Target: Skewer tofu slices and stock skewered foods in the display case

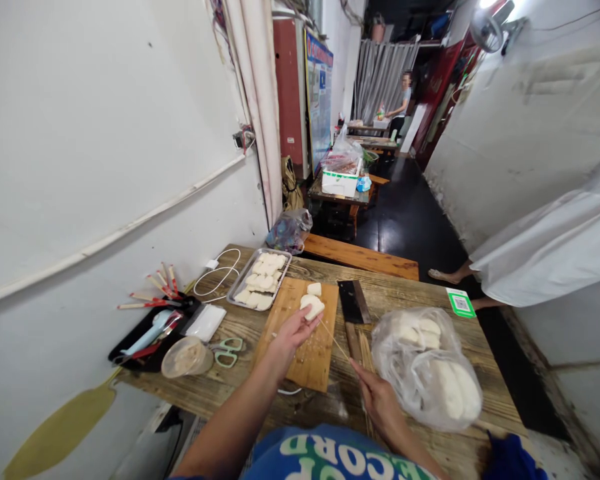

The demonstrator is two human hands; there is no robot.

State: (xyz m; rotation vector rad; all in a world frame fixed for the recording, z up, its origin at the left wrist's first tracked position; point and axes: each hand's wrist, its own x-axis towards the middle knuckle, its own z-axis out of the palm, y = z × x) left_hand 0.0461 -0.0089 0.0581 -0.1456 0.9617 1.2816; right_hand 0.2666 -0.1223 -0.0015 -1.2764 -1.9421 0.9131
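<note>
My left hand (pixel 291 331) holds a white bun piece (pixel 313 306) above a wooden cutting board (pixel 305 357). My right hand (pixel 377 399) pinches a thin bamboo skewer (pixel 334 340) whose tip points at that piece. Another small white piece (pixel 314 289) lies on the board's far end. A cleaver (pixel 354 305) rests on the table just right of the board. A clear plastic bag of white buns (pixel 427 370) sits next to my right hand. A metal tray (pixel 241 287) holds several cut white pieces.
A black tray (pixel 140 333) with chopsticks and spoons, a lidded tub (pixel 186 357) and green scissors (pixel 229 352) lie at left. A QR code card (pixel 461 303) lies at right. A person in white stands at right; another person works far down the corridor.
</note>
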